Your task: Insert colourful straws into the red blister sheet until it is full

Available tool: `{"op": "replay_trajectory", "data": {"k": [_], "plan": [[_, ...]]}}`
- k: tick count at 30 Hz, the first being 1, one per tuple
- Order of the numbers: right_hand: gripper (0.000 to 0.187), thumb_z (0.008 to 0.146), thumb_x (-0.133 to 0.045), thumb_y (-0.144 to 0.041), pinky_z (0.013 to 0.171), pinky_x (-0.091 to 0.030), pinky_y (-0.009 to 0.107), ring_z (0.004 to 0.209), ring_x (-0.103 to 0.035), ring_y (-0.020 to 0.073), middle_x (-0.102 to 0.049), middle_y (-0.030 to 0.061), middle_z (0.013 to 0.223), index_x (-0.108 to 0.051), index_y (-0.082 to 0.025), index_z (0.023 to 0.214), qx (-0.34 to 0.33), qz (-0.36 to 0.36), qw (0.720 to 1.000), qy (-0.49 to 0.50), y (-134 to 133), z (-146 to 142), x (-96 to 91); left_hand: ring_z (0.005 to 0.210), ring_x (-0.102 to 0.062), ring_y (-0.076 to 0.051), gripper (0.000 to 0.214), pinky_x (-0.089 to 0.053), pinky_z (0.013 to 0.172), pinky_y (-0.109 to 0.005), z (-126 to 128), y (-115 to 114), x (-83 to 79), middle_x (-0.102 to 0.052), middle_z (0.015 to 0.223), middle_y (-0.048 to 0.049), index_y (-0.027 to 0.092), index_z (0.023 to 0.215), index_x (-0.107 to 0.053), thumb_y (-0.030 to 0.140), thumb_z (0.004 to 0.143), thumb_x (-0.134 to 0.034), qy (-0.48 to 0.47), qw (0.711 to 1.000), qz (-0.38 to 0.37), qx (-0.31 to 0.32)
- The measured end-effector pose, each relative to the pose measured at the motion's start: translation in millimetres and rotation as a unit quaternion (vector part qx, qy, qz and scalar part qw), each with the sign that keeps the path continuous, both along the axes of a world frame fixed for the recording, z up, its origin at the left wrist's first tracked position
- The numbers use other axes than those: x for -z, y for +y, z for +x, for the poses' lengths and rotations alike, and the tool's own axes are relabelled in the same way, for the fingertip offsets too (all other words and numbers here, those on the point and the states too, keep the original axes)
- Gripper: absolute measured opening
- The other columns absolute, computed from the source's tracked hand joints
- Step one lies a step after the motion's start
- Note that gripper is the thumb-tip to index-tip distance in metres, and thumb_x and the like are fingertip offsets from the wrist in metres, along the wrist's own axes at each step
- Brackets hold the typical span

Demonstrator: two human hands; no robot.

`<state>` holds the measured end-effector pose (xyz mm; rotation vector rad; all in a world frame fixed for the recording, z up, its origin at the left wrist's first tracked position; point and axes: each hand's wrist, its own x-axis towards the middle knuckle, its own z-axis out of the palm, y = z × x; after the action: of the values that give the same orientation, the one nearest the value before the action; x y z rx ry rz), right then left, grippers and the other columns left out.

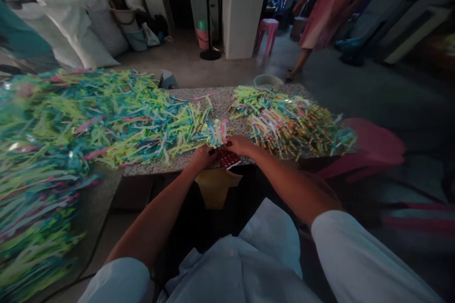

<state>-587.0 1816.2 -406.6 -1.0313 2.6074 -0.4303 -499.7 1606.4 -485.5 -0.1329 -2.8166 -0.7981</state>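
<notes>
Both hands meet at the near edge of a speckled stone table [220, 99]. My left hand [203, 156] and my right hand [239, 144] are closed together on a small bundle of pastel strips [216, 132] held upright between them. Just below the hands lies a dark red patterned piece [229, 158]. A big loose heap of green, blue and pink strips [106, 118] spreads to the left of the hands. To their right lies a pile of bundled strips [295, 125].
More coloured strips [31, 208] spill over a lower surface at the left. A pink plastic chair [369, 149] stands right of the table. Beyond it, a person [320, 9] walks past a pink stool [266, 33], a fan stand [210, 54], and white sacks [81, 28].
</notes>
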Motion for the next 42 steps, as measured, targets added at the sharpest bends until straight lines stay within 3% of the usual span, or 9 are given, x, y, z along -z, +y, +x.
{"op": "replay_trajectory", "data": {"k": [3, 6, 14, 20, 26, 28, 32, 36, 42], "plan": [[0.029, 0.105, -0.055, -0.035, 0.083, -0.045, 0.025, 0.102, -0.071, 0.0213, -0.078, 0.0079, 0.108, -0.078, -0.018, 0.112, 0.133, -0.021, 0.990, 0.032, 32.0, 12.3, 2.0, 0.076, -0.063, -0.017, 0.019, -0.045, 0.072, -0.027, 0.8, 1.1, -0.9, -0.070, 0.087, -0.0079, 0.016, 0.086, -0.075, 0.034, 0.090, -0.071, -0.013, 1.000, -0.016, -0.013], [0.041, 0.108, -0.047, -0.042, 0.090, -0.047, 0.029, 0.106, -0.070, 0.0255, -0.077, 0.0149, 0.107, -0.078, -0.015, 0.109, 0.260, 0.051, 0.961, 0.076, 67.0, 23.5, -0.4, 0.075, -0.063, -0.018, 0.026, -0.045, 0.071, -0.028, 1.2, 2.8, -2.4, -0.070, 0.085, -0.0082, 0.015, 0.087, -0.075, 0.040, 0.092, -0.069, -0.035, 0.999, -0.028, -0.027], [0.052, 0.099, -0.059, -0.054, 0.096, -0.053, 0.042, 0.116, -0.069, 0.0373, -0.073, 0.0264, 0.118, -0.075, -0.009, 0.119, 0.340, 0.122, 0.932, 0.010, 72.4, 40.2, 2.4, 0.078, -0.065, -0.020, 0.023, -0.047, 0.073, -0.028, 1.6, 3.3, -1.7, -0.070, 0.086, -0.0083, 0.016, 0.091, -0.076, 0.038, 0.089, -0.071, -0.026, 0.999, -0.021, -0.042], [0.032, 0.099, -0.058, -0.041, 0.072, -0.057, 0.031, 0.077, -0.076, 0.0250, -0.077, 0.0140, 0.083, -0.076, -0.015, 0.092, 0.393, -0.048, 0.896, -0.201, 64.2, 32.9, 21.4, 0.080, -0.066, -0.020, 0.020, -0.048, 0.076, -0.028, 2.0, 3.0, -3.1, -0.072, 0.089, -0.0091, 0.015, 0.090, -0.076, 0.034, 0.088, -0.073, -0.013, 0.999, -0.035, -0.034], [0.033, 0.092, -0.071, -0.042, 0.073, -0.056, 0.034, 0.081, -0.074, 0.0293, -0.068, 0.0135, 0.067, -0.066, -0.019, 0.069, 0.431, -0.038, 0.894, -0.115, 63.8, 30.8, 21.3, 0.075, -0.065, -0.018, 0.021, -0.048, 0.073, -0.027, 1.1, 3.3, -0.1, -0.072, 0.086, -0.0085, 0.015, 0.088, -0.075, 0.036, 0.088, -0.073, -0.009, 0.999, -0.033, -0.041], [0.030, 0.092, -0.068, -0.035, 0.062, -0.054, 0.031, 0.066, -0.070, 0.0238, -0.064, 0.0087, 0.063, -0.063, -0.019, 0.068, 0.473, -0.115, 0.850, -0.201, 59.7, 30.4, 16.2, 0.077, -0.065, -0.019, 0.021, -0.048, 0.074, -0.028, 0.9, 2.6, 0.7, -0.072, 0.087, -0.0087, 0.015, 0.089, -0.075, 0.036, 0.088, -0.073, -0.008, 0.999, -0.034, -0.038], [0.030, 0.098, -0.058, -0.031, 0.044, -0.042, 0.023, 0.043, -0.054, 0.0130, -0.053, -0.0023, 0.052, -0.060, -0.019, 0.071, 0.531, -0.300, 0.708, -0.356, 51.4, 32.4, -0.6, 0.079, -0.065, -0.020, 0.018, -0.047, 0.075, -0.028, 0.1, 0.5, 2.4, -0.072, 0.087, -0.0081, 0.015, 0.091, -0.075, 0.033, 0.088, -0.072, -0.006, 0.999, -0.033, -0.023], [0.029, 0.097, -0.061, -0.034, 0.038, -0.038, 0.021, 0.040, -0.052, 0.0108, -0.052, -0.0044, 0.050, -0.057, -0.019, 0.072, 0.521, -0.393, 0.651, -0.388, 44.7, 41.0, -16.1, 0.075, -0.063, -0.018, 0.015, -0.046, 0.071, -0.028, -1.0, -1.4, 5.2, -0.070, 0.085, -0.0075, 0.015, 0.089, -0.075, 0.031, 0.088, -0.072, -0.001, 1.000, -0.021, -0.014], [0.027, 0.091, -0.067, -0.035, 0.038, -0.040, 0.020, 0.041, -0.054, 0.0111, -0.059, -0.0006, 0.054, -0.060, -0.017, 0.072, 0.434, -0.380, 0.697, -0.425, 29.8, 65.9, -14.3, 0.071, -0.060, -0.016, 0.019, -0.044, 0.068, -0.026, -0.2, -2.6, 8.6, -0.068, 0.081, -0.0061, 0.016, 0.086, -0.075, 0.034, 0.090, -0.071, 0.016, 1.000, -0.016, -0.005]]}}
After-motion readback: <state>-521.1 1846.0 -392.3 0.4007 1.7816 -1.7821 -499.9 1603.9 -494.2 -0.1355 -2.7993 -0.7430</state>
